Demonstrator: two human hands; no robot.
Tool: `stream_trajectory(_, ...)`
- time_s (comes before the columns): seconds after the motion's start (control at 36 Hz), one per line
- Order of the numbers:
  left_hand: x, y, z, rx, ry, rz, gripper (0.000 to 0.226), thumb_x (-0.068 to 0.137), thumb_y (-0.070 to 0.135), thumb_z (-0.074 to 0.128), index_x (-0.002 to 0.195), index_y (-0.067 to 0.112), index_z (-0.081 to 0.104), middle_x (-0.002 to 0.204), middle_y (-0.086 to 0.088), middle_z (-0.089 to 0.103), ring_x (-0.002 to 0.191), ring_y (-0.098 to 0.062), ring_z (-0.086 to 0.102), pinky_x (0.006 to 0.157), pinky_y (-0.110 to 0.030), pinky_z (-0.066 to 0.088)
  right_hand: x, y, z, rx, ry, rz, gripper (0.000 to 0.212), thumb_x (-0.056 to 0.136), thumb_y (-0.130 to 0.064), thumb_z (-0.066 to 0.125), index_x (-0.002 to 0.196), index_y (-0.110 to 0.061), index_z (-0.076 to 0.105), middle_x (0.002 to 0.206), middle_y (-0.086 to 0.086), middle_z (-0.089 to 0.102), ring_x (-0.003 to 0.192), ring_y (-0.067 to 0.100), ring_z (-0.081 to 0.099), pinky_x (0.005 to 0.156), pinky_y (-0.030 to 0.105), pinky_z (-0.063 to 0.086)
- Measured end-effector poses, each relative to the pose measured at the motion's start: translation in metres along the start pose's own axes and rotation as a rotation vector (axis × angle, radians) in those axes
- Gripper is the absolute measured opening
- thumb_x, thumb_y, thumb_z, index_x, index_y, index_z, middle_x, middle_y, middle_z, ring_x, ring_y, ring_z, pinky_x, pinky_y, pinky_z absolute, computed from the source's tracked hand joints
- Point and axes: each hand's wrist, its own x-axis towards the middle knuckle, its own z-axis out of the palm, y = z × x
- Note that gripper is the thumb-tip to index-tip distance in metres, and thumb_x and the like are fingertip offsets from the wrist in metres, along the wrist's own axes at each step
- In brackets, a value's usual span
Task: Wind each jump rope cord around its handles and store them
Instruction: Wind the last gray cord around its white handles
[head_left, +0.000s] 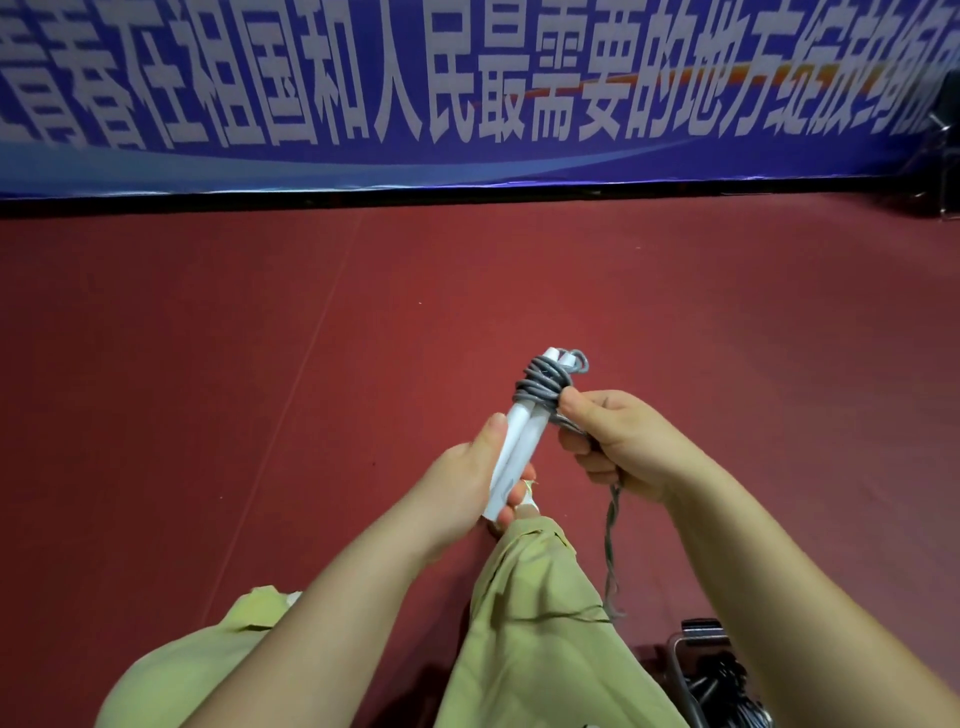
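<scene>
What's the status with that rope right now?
Left hand grips both white handles. Right hand pinches grey cord, partly wound. Loose tail hanging. Nothing in the way.

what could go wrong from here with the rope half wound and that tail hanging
1. The grey cord coils sit bunched near the tips of the two white cylindrical handles; they might slide off the end.
2. The loose grey tail hangs from the right hand across the olive trouser leg and may snag.
3. The left hand grips only the handles' lower ends, so they could splay.
</scene>
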Motion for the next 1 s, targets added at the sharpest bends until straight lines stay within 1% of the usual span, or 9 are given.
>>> stream_trajectory(0.14,0.007,0.000,-0.003,0.368,0.178,0.106,0.050,0.099,0.047,0.029,0.078,0.013,0.057,0.072,0.000,0.057,0.072,-0.023,0.052,0.076,-0.038,0.045,0.000,0.009,0.007,-0.093,0.155,0.015,0.045,0.097,-0.042,0.046,0.063,-0.012,0.051,0.046,-0.003,0.031,0.040,0.009,0.023,0.040,0.018,0.018)
stream_trajectory(0.33,0.008,0.000,0.000,0.796,0.357,0.145,0.040,0.093,0.054,0.039,0.101,0.017,0.054,0.105,-0.003,0.057,0.105,-0.028,0.051,0.079,-0.035,0.037,-0.003,0.021,0.019,-0.185,0.238,-0.041,0.046,0.098,-0.046,0.044,0.082,-0.009,0.066,0.056,-0.004,0.047,0.043,0.006,0.035,0.048,0.022,0.027)
stream_trajectory(0.5,0.001,-0.001,0.006,0.978,0.426,0.297,0.041,0.084,0.056,0.053,0.103,0.021,0.045,0.108,0.003,0.052,0.107,-0.025,0.048,0.082,-0.037,0.041,-0.005,0.013,0.025,-0.119,0.360,-0.065,0.046,0.081,-0.060,0.054,0.058,-0.023,0.039,0.050,-0.009,0.030,0.042,0.007,0.025,0.049,0.027,0.020)
stream_trajectory(0.58,0.002,0.005,0.005,0.855,0.338,0.252,0.035,0.080,0.054,0.059,0.092,0.023,0.046,0.093,0.008,0.053,0.091,-0.020,0.052,0.068,-0.034,0.038,-0.006,0.009,0.026,-0.079,0.337,-0.122,0.037,0.078,-0.052,0.054,0.058,-0.024,0.040,0.049,-0.009,0.028,0.043,0.008,0.022,0.047,0.025,0.019)
stream_trajectory(0.67,0.003,0.012,0.000,0.545,0.040,0.142,0.039,0.073,0.059,0.058,0.078,0.020,0.052,0.070,0.013,0.057,0.067,-0.011,0.051,0.060,-0.030,0.037,-0.009,0.007,0.025,-0.033,0.285,-0.187,0.031,0.077,-0.041,0.049,0.051,-0.026,0.040,0.049,-0.007,0.028,0.042,0.007,0.022,0.043,0.021,0.021)
stream_trajectory(0.75,0.000,0.010,-0.003,-0.017,-0.327,-0.038,0.066,0.076,0.069,0.054,0.100,0.008,0.065,0.087,-0.008,0.068,0.075,-0.022,0.062,0.073,-0.033,0.049,-0.011,0.007,0.022,0.081,0.242,-0.212,0.028,0.071,-0.034,0.050,0.046,-0.026,0.038,0.048,-0.005,0.026,0.041,0.007,0.020,0.043,0.020,0.019)
stream_trajectory(0.81,-0.002,0.009,-0.003,-0.204,-0.452,-0.142,0.076,0.080,0.072,0.041,0.106,0.003,0.061,0.084,-0.017,0.066,0.067,-0.024,0.065,0.062,-0.030,0.052,-0.012,0.008,0.021,0.176,0.201,-0.204,0.025,0.060,-0.039,0.056,0.051,-0.025,0.038,0.048,-0.005,0.026,0.042,0.009,0.019,0.044,0.022,0.016)
stream_trajectory(0.89,-0.003,0.007,0.001,-0.258,-0.496,-0.193,0.077,0.073,0.076,0.032,0.093,0.006,0.059,0.064,-0.008,0.054,0.050,-0.019,0.052,0.046,-0.025,0.035,-0.011,0.010,0.020,0.211,0.190,-0.195,0.030,0.059,-0.041,0.058,0.058,-0.020,0.036,0.049,-0.003,0.026,0.043,0.010,0.019,0.045,0.023,0.015)
stream_trajectory(1.0,0.002,0.005,0.007,-0.268,-0.376,-0.123,0.066,0.079,0.071,0.043,0.086,0.008,0.062,0.066,-0.007,0.052,0.051,-0.019,0.045,0.050,-0.026,0.025,-0.009,0.008,0.013,0.061,0.120,-0.110,0.036,0.081,-0.045,0.051,0.058,-0.021,0.038,0.055,-0.002,0.026,0.045,0.010,0.018,0.044,0.023,0.017)
